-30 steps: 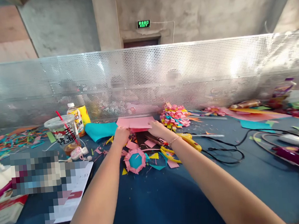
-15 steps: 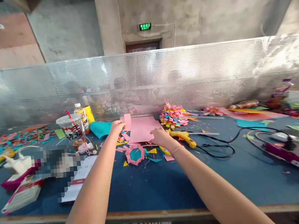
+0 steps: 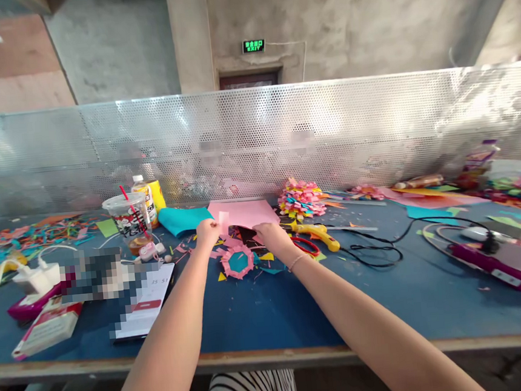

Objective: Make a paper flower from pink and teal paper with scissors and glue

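Note:
My left hand pinches a small pink paper strip that sticks up from its fingers. My right hand rests among paper scraps just right of it; what its fingertips grip is hidden. Behind both hands a pink paper sheet lies flat. Just in front of them sits a pink paper ring with a teal centre. Yellow-handled scissors lie right of my right hand.
A drink cup with a red straw, a bottle, a teal sheet and a folded-paper pile stand at the back. Black cables and a purple device lie right. A perforated metal screen closes off the back.
The pink sheet, half a second ago under my right hand, now lies further back. My left hand still holds the pink strip; both hands came together over the scraps.

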